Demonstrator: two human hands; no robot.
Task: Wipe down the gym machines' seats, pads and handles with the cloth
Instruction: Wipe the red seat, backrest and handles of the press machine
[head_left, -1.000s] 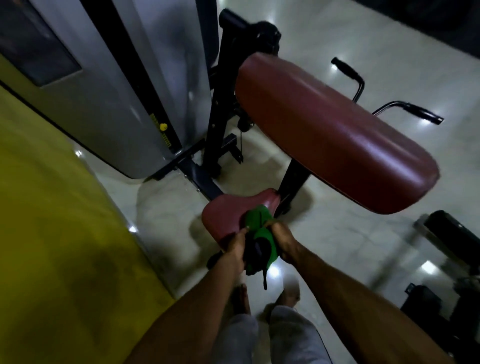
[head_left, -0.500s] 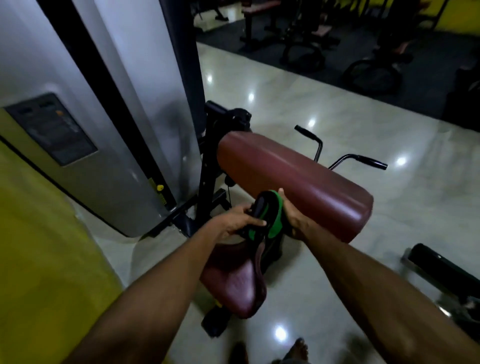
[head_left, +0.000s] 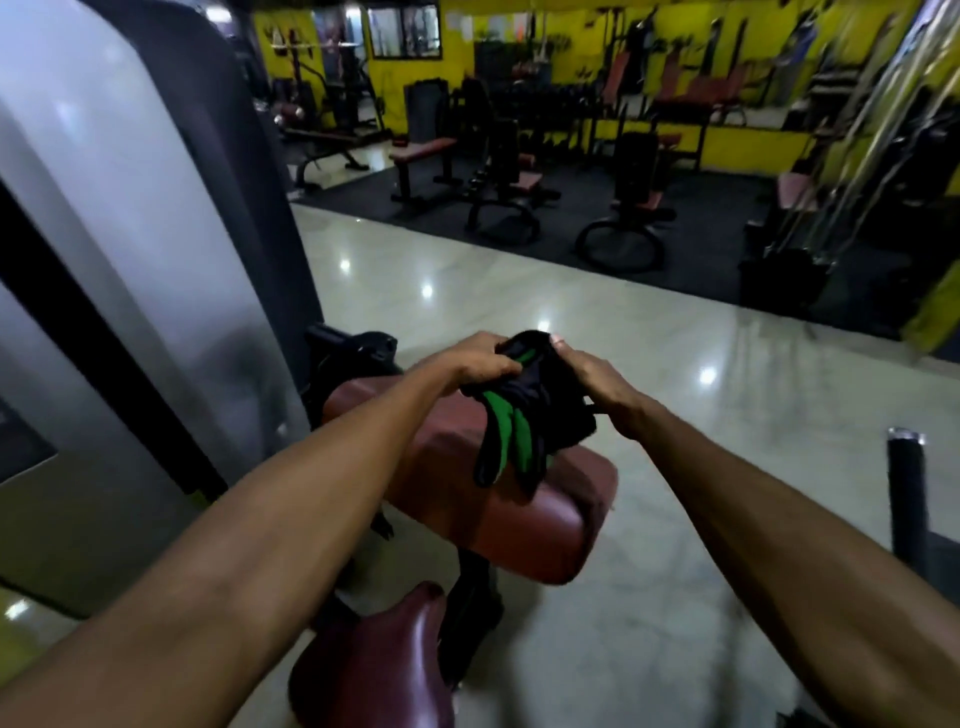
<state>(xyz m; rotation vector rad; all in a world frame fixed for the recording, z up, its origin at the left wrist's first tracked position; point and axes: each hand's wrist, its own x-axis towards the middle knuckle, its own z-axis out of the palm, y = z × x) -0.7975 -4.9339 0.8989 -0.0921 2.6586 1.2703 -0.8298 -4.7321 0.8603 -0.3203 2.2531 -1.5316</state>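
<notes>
Black-and-green cloth (head_left: 511, 431) is bunched between both hands, over the maroon arm pad (head_left: 457, 519), loose end hanging down; I cannot tell whether it touches. Left grip (head_left: 480, 361) is curled round the cloth's left side. Right grip (head_left: 592, 376) pinches its top edge. Maroon seat (head_left: 374, 670) sits lower, nearer me. Grey weight-stack housing (head_left: 156, 260) stands left, on the glossy pale floor (head_left: 675, 364).

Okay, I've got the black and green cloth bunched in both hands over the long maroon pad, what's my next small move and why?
Probably lower the black-and-green cloth onto the long maroon vinyl pad and begin a stroke: your left hand and right hand both grip it bunched, with the pad directly below.
</notes>
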